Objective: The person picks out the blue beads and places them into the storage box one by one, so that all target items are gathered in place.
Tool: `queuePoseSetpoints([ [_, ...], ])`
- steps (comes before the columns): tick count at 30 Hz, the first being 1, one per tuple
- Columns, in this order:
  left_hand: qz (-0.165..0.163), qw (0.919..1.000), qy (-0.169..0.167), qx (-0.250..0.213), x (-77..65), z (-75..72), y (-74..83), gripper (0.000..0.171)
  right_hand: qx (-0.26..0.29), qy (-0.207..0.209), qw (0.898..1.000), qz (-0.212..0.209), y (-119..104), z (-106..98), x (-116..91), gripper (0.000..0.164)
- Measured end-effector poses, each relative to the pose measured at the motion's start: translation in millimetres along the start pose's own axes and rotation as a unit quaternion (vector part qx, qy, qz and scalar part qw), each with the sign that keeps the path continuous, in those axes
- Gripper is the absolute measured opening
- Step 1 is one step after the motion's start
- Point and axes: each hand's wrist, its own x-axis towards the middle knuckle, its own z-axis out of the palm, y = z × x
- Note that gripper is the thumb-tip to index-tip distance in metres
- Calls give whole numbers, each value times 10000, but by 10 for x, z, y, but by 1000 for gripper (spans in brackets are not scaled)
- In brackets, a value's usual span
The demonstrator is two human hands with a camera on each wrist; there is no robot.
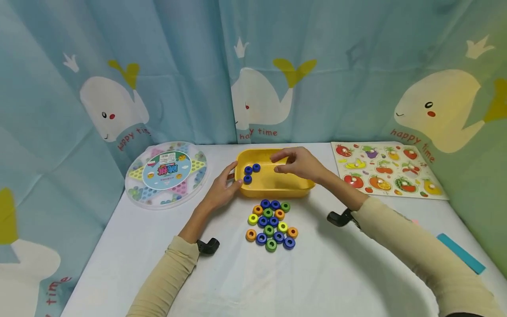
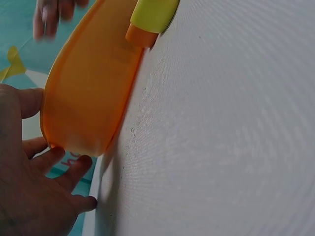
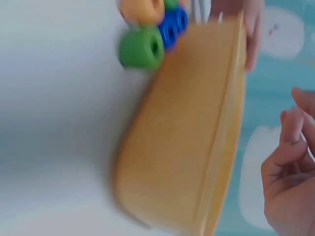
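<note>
A yellow plastic tub [image 1: 277, 193] stands on the white tabletop, three blue ring-shaped beads [image 1: 248, 170] lying in its left part. My left hand [image 1: 222, 189] holds the tub's left end, thumb at the rim and fingers spread against the end wall, as the left wrist view also shows. Over the tub's right half hovers my right hand [image 1: 301, 164], its thumb and fingers apart with nothing between them. In front of the tub lies a loose group of blue, green, orange and yellow beads [image 1: 269, 231]. A green bead [image 3: 139, 49] appears large beside the tub in the right wrist view.
To the left lies a round clear game box [image 1: 168, 171] with a star-shaped pattern. A fruit puzzle board [image 1: 386, 169] lies on the right, and a blue strip [image 1: 461, 254] is near the table's right edge. A whale-print curtain [image 1: 186, 88] hangs behind the table.
</note>
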Motion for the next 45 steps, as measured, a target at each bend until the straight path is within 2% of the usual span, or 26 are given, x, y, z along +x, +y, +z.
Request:
queuePoseSetpoints([
  [2,19,10000,-2,-18,-3,-15,9,64,-106,89,9998,-161,-57,-4,-298,28],
  [5,-9,10000,-43,-30,-8,-32,26,65,-143,221,9996,-137,-82,84,-780,26],
  [10,-96,9999,-73,-33,-8,-36,39,65,-222,616,9962,571,-25,417,-1477,30],
  [15,-123,9999,-104,-46,-10,-18,49,64,-295,990,9868,1247,39,794,-1863,36],
  [19,-102,9999,-61,-66,-16,-20,43,64,-272,1178,9822,1440,57,985,-1928,36],
  [25,-104,9999,-88,-45,-9,-10,19,65,-494,1246,9795,1503,68,1085,-1879,36],
  [31,-111,9999,-84,11,-3,-8,26,65,-602,1204,9803,1444,82,1103,-1841,35],
  [39,-155,9999,-72,7,-3,-7,38,64,-694,1191,9837,1157,106,1115,-1828,31],
  [45,-174,9998,-49,6,-3,0,23,64,-661,1195,9849,1067,20,1003,-1817,32],
])
